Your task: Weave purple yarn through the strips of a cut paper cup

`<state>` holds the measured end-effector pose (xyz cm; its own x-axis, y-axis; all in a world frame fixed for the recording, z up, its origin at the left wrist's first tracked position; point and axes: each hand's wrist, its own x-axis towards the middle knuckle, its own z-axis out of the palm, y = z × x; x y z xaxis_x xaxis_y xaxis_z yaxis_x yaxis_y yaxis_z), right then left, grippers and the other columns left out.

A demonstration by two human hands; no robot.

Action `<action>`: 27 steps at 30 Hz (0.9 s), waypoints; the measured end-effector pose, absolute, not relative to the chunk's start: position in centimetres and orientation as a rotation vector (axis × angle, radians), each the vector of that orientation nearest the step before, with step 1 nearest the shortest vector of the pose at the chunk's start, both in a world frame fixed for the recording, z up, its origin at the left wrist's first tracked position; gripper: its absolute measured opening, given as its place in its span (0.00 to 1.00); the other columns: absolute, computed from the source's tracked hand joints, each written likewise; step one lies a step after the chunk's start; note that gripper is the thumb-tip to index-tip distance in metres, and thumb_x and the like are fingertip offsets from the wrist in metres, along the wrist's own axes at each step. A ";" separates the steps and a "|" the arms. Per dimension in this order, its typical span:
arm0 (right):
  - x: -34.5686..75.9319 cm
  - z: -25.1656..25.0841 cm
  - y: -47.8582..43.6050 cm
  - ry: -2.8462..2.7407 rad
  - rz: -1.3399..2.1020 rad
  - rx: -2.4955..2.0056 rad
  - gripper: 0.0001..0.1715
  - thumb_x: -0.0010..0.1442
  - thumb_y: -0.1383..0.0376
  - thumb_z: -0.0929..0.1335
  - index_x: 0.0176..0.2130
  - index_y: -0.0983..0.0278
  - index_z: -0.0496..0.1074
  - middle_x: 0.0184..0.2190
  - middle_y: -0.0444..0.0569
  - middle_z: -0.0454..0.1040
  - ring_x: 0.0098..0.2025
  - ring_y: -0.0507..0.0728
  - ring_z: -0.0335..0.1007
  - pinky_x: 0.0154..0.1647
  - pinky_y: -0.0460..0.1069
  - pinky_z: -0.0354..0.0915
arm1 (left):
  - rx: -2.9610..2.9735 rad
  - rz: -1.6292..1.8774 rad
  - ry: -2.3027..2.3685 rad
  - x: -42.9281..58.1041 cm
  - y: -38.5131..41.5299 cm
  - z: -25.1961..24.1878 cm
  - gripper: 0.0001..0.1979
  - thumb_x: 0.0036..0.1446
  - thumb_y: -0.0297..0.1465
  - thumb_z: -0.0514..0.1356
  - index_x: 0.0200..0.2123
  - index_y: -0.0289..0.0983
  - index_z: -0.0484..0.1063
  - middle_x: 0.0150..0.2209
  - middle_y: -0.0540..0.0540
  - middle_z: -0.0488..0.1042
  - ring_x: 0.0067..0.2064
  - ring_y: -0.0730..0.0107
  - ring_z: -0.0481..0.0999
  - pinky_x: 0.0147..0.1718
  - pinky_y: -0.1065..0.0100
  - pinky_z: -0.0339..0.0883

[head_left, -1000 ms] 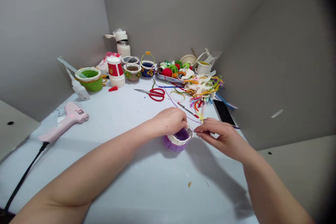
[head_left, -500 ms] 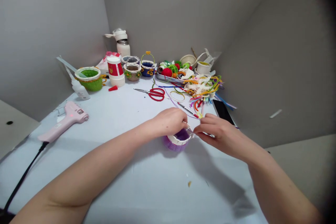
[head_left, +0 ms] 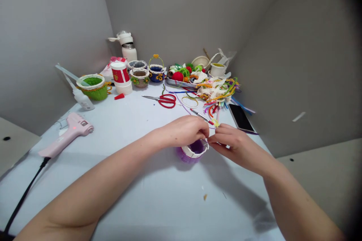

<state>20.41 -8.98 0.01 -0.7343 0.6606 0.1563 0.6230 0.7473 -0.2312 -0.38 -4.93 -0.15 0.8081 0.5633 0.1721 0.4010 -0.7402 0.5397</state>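
A small purple basket (head_left: 192,151) with a white rim stands on the white table (head_left: 158,196) in front of me. My left hand (head_left: 183,131) curls over its far rim, fingers pinched at the right edge. My right hand (head_left: 233,145) meets it there, thumb and fingers pinched together on a thin purple strand at the rim. A small yellow flower piece (head_left: 215,122) lies just beyond my right fingers. The fingertips of both hands nearly touch above the basket.
Red scissors (head_left: 165,100), a red-tipped tool (head_left: 202,116) and a phone (head_left: 241,118) lie behind my hands. A pink glue gun (head_left: 68,134) with a black cord rests at left. At the back stand a green basket (head_left: 93,86), small baskets, a red-and-white cup (head_left: 121,77), a bottle and a tray heaped with coloured craft stems (head_left: 217,92).
My right hand has moved left and closed in on my left hand at the basket's rim. The view has shifted slightly.
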 end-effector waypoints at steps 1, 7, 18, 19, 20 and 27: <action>20.4 0.0 -9.0 -2.721 0.239 -1.013 0.11 0.65 0.66 0.62 0.36 0.62 0.73 0.30 0.50 0.73 0.34 0.55 0.65 0.34 0.49 0.59 | 2.502 0.439 0.724 -0.3 -4.9 -0.2 0.09 0.55 0.25 0.54 0.35 0.36 0.74 0.37 0.48 0.76 0.40 0.71 0.72 0.40 0.73 0.63; 20.3 0.4 -9.4 -2.725 0.214 -1.007 0.12 0.65 0.65 0.61 0.36 0.62 0.73 0.28 0.49 0.71 0.33 0.54 0.64 0.33 0.49 0.58 | 2.526 0.425 0.833 -0.1 -5.0 -0.9 0.09 0.56 0.28 0.52 0.34 0.37 0.72 0.34 0.47 0.76 0.36 0.68 0.72 0.35 0.70 0.62; 20.5 -1.7 -8.7 -2.751 0.347 -1.083 0.10 0.63 0.68 0.63 0.33 0.63 0.73 0.28 0.48 0.73 0.33 0.54 0.65 0.35 0.48 0.58 | 2.605 0.337 0.880 -0.4 -5.1 -0.8 0.08 0.55 0.28 0.53 0.35 0.38 0.71 0.36 0.47 0.76 0.37 0.67 0.72 0.33 0.70 0.63; 20.5 -2.1 -8.6 -2.740 0.362 -1.090 0.10 0.63 0.68 0.63 0.32 0.63 0.73 0.28 0.48 0.73 0.33 0.53 0.65 0.34 0.48 0.58 | 2.636 0.306 0.900 -0.5 -5.2 -0.7 0.08 0.55 0.28 0.53 0.35 0.38 0.71 0.35 0.47 0.76 0.36 0.67 0.72 0.33 0.69 0.63; 20.4 -2.3 -8.6 -2.726 0.370 -1.099 0.10 0.62 0.68 0.63 0.32 0.64 0.72 0.27 0.48 0.72 0.33 0.53 0.65 0.34 0.47 0.58 | 2.668 0.275 0.923 -0.5 -5.3 -0.5 0.08 0.55 0.27 0.52 0.33 0.38 0.71 0.35 0.47 0.76 0.36 0.66 0.73 0.33 0.69 0.63; 19.7 -3.1 -7.7 -2.545 0.357 -1.208 0.09 0.61 0.69 0.64 0.34 0.63 0.74 0.29 0.48 0.73 0.33 0.54 0.66 0.35 0.47 0.59 | 2.739 0.074 1.168 -1.1 -6.1 1.0 0.10 0.54 0.26 0.52 0.34 0.34 0.73 0.35 0.42 0.76 0.36 0.62 0.74 0.33 0.67 0.65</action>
